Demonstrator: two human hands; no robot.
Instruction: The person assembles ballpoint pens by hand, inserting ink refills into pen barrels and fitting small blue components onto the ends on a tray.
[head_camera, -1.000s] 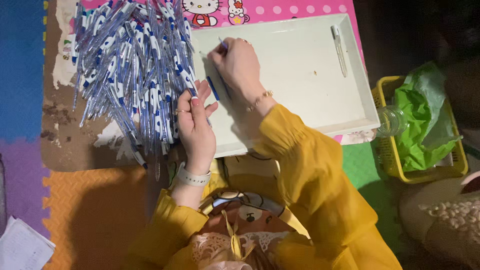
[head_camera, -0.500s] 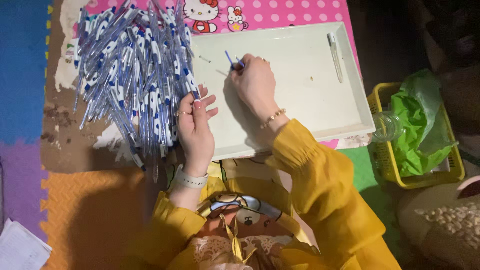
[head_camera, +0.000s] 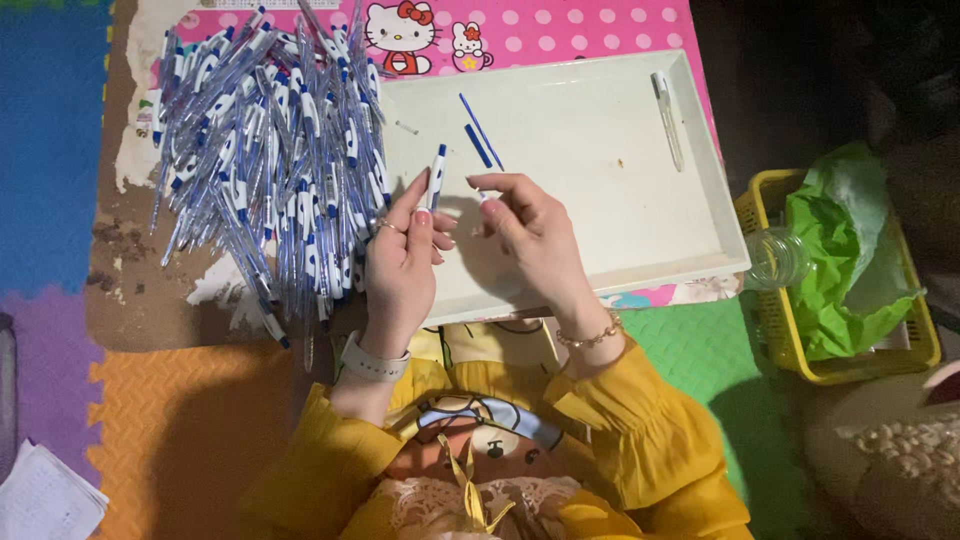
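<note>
Hands over the near-left corner of a shallow white tray (head_camera: 600, 250). Left hand (head_camera: 400, 265) pinches a blue-and-white pen barrel (head_camera: 436, 178) between thumb and fingers, grip clamped on its lower end, barrel upright and tilted slightly right. Right hand (head_camera: 535, 240) just beside it, fingertips together on a small pale piece (head_camera: 484, 197) (too small to tell what it is). The two hands are close but not touching. Inside the tray, up past the hands: two thin blue refills (head_camera: 480, 135) lying diagonally, a tiny white bit (head_camera: 405, 127) near the left wall, and one clear pen (head_camera: 667, 118) along the right side. Left of the tray, a big heap of blue-and-white pens (head_camera: 265, 170), spilling against the tray's edge. Tray and heap sit on a pink dotted mat (head_camera: 560, 28) on the floor. Yellow basket (head_camera: 775, 330) with green plastic (head_camera: 840, 260) at right, clear bottle (head_camera: 775, 258) at its near side.
</note>
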